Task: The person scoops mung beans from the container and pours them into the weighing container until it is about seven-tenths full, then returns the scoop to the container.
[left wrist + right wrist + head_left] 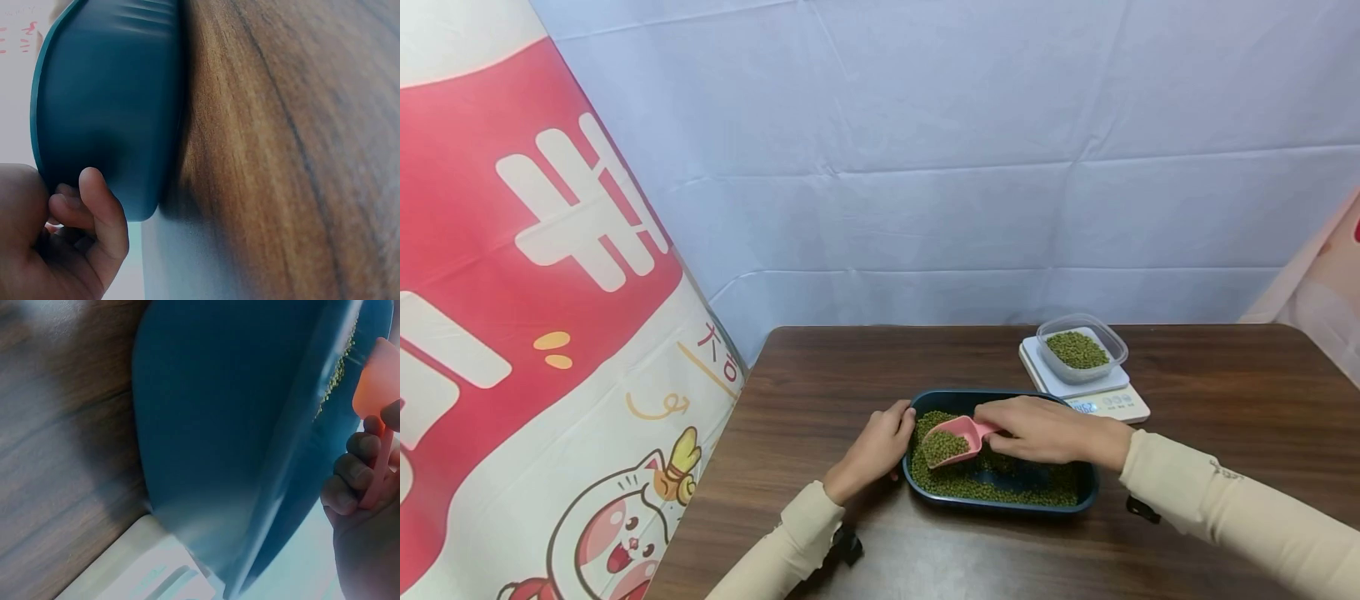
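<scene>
A dark blue basin (1000, 502) holds loose green beans (955, 485), spread along its near side and heaped at its left end. My right hand (1043, 429) grips the handle of a pink scoop (976, 434) over the basin; the scoop's bowl carries a heap of the beans. In the right wrist view the fingers (353, 469) curl round that handle. At the basin's left end, my left hand (874, 446) grips the rim, thumb at the top edge. From the left wrist view, its curled fingers (106, 212) lie against the basin's outer wall (112, 94).
Behind the basin on the right stands a white kitchen scale (1123, 406) with a lit display. A clear plastic container (1116, 350) with green beans sits on it. The dark wooden table (842, 367) ends at a pale cloth backdrop (925, 225); a printed banner (587, 417) hangs at left.
</scene>
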The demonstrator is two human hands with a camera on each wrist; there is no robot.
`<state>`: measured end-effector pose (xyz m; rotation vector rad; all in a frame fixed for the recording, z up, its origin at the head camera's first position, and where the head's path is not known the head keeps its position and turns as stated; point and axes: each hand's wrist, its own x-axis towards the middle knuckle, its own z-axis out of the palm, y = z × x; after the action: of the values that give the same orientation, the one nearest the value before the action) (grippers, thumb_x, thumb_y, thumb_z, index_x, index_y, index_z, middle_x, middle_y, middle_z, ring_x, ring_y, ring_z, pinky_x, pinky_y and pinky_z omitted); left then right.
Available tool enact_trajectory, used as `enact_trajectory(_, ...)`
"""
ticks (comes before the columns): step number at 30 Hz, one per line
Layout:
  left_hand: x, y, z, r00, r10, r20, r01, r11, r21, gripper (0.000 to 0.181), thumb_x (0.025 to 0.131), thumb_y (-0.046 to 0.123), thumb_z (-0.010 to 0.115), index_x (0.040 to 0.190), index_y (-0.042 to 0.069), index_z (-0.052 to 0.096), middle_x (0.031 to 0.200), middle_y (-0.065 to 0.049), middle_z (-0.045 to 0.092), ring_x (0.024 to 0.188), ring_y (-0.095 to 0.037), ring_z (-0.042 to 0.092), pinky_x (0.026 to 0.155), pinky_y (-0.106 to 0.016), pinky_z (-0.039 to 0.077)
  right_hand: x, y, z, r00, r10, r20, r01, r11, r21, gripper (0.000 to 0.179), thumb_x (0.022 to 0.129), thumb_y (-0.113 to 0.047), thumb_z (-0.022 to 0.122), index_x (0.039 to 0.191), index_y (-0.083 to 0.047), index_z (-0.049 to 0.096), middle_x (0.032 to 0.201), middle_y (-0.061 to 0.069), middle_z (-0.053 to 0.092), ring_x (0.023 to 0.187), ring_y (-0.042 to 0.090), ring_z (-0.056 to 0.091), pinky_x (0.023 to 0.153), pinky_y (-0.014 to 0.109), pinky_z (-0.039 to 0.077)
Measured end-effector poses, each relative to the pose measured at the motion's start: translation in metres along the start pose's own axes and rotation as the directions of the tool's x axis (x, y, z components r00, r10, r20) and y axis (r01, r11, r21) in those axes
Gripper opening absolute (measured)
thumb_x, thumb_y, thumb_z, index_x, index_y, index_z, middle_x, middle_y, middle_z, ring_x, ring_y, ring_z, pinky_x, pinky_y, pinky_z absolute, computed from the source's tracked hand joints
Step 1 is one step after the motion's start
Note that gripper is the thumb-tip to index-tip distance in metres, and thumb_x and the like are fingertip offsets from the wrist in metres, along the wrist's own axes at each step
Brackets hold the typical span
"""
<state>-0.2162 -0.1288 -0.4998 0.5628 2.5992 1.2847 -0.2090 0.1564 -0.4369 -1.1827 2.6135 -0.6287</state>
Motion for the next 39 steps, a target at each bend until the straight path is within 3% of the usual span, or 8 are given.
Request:
enact_trajectory(18, 0.000, -0.002, 0.000, 1.000, 0.010, -0.002, -0.010, 1.000, -0.002, 0.033, 0.118, 0.026, 0.036, 0.117, 0.006, 0.062, 0.065, -0.004, 0.051, 0.034, -0.017, 0.057, 0.036, -0.035, 0.056, -0.007, 0.010, -0.014, 0.994, -0.035, -0.107, 0.029, 0.998, -0.060, 0.019, 0.103, -0.014, 0.063, 0.094, -0.029, 0.054, 0.081, -0.017, 0.045, 0.070, -0.003, 0.045, 0.064, 0.019, 0.038)
enact_trajectory(25, -0.001, -0.002, 0.000, 1.000, 0.007, 0.011, -0.007, 1.000, -0.009, 0.032, 0.119, 0.026, 0.036, 0.113, 0.006, 0.061, 0.064, -0.003, 0.050, 0.035, -0.018, 0.056, 0.037, -0.035, 0.056, -0.009, 0.012, -0.021, 0.992, -0.011, -0.123, 0.004, 0.998, -0.062, 0.017, 0.105, -0.016, 0.062, 0.096, -0.030, 0.056, 0.081, -0.017, 0.047, 0.070, -0.003, 0.044, 0.063, 0.019, 0.038)
enact_trajectory(39, -0.001, -0.001, 0.000, 1.000, 0.014, 0.002, -0.014, 1.000, -0.005, 0.032, 0.118, 0.024, 0.036, 0.119, 0.005, 0.062, 0.066, -0.004, 0.051, 0.034, -0.017, 0.057, 0.037, -0.035, 0.056, -0.016, 0.023, -0.037, 0.987, 0.060, -0.151, -0.067, 0.997, -0.038, 0.018, 0.109, -0.018, 0.059, 0.093, -0.027, 0.056, 0.077, -0.015, 0.044, 0.066, -0.001, 0.043, 0.062, 0.020, 0.039)
